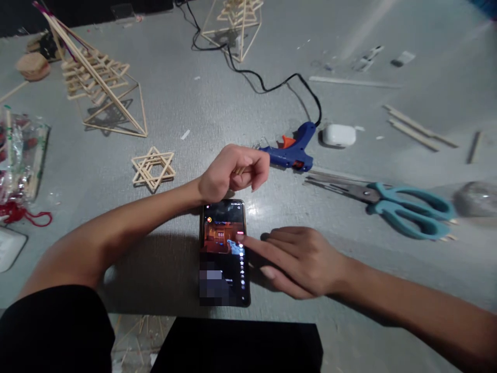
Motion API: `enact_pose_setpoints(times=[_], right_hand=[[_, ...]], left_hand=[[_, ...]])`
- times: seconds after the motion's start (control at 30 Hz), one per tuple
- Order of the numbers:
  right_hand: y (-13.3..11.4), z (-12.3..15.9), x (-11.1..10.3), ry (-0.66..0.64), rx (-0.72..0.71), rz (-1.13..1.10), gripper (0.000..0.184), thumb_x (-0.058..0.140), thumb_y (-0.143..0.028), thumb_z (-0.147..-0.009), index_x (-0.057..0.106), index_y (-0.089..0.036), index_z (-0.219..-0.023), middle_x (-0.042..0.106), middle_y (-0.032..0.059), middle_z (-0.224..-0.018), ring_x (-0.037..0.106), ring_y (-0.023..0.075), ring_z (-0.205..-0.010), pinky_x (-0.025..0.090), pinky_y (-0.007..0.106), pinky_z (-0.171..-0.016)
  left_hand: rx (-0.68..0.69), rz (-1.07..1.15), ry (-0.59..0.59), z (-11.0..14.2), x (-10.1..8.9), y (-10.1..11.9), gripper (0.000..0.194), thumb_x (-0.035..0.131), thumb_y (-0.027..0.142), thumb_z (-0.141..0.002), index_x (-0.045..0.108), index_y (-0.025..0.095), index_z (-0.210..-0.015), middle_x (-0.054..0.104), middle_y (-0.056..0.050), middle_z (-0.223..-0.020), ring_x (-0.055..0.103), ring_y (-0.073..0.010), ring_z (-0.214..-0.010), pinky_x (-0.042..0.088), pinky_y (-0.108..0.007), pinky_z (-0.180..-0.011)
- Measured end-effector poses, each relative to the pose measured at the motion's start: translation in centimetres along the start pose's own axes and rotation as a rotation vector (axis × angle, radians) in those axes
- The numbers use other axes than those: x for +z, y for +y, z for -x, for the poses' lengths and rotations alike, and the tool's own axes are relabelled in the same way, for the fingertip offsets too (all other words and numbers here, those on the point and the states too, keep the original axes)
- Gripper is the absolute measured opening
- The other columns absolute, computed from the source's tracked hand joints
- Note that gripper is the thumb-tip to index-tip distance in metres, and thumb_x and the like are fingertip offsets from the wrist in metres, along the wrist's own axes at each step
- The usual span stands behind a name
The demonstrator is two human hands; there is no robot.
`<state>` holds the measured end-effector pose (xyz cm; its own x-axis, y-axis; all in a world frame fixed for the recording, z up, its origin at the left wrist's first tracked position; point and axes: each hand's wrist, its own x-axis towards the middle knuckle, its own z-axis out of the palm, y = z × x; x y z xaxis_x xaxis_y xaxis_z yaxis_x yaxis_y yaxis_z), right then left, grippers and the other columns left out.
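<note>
A phone [222,269] lies face up on the table with a lit video screen, partly blurred out. The index finger of my right hand [298,259] is stretched onto the right side of its screen; the thumb is apart and the hand holds nothing. Above the phone's top edge, my left hand [238,171] is closed with curled fingers. What may be in that fist is too small to make out. Just beyond it lies a blue glue gun [293,154] with an orange trigger. A six-pointed star of wooden sticks [153,170] lies to the left.
Teal-handled scissors [404,204] lie at right, near a white earbud case [339,135] and loose wooden sticks [421,127]. A stick frame [104,93] stands at upper left, another [240,26] at the back. A black cord [264,88] crosses the table. Plastic-wrapped sticks [23,155] lie far left.
</note>
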<state>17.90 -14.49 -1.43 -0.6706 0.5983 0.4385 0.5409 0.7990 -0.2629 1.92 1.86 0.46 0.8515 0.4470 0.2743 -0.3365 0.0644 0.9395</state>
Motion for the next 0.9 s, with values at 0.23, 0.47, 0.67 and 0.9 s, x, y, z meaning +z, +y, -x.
enact_pose_setpoints(times=[0.23,0.47,0.67,0.9], right_hand=[[0.1,0.0,-0.1,-0.027,-0.059,-0.044,0.041,0.029,-0.028,-0.108,0.050,-0.005,-0.135,0.065,0.0009,-0.072,0.060,0.0170,-0.060,0.051,0.031,-0.056],[0.2,0.0,-0.1,-0.027,-0.127,-0.073,0.039,0.033,-0.029,-0.107,0.056,-0.007,-0.130,0.065,0.0008,-0.072,0.058,0.0171,-0.059,0.048,0.032,-0.055],[0.1,-0.2,-0.1,-0.020,-0.132,-0.089,0.038,0.034,-0.028,-0.106,0.058,-0.007,-0.128,0.063,0.0008,-0.071,0.056,0.0180,-0.057,0.047,0.033,-0.055],[0.2,0.0,0.1,-0.011,-0.155,-0.106,0.038,0.036,-0.028,-0.106,0.060,-0.007,-0.127,0.060,-0.0004,-0.067,0.055,0.0179,-0.057,0.045,0.032,-0.053]], left_hand=[[-0.010,0.003,0.006,0.0,0.0,-0.1,0.042,0.054,0.044,-0.090,0.058,0.017,-0.057,0.034,0.004,-0.041,0.024,-0.0065,-0.038,0.015,-0.028,-0.042],[-0.070,-0.012,0.033,-0.2,0.2,0.6,0.040,0.056,0.039,-0.087,0.056,0.017,-0.054,0.034,0.004,-0.041,0.024,-0.0064,-0.039,0.015,-0.026,-0.043],[-0.065,-0.035,0.042,-0.3,0.5,1.0,0.037,0.057,0.034,-0.085,0.054,0.017,-0.052,0.036,0.004,-0.043,0.027,-0.0054,-0.040,0.019,-0.024,-0.044],[-0.079,-0.007,0.049,-0.3,0.5,1.0,0.031,0.055,0.026,-0.081,0.052,0.017,-0.051,0.038,0.004,-0.043,0.027,-0.0046,-0.039,0.018,-0.024,-0.042]])
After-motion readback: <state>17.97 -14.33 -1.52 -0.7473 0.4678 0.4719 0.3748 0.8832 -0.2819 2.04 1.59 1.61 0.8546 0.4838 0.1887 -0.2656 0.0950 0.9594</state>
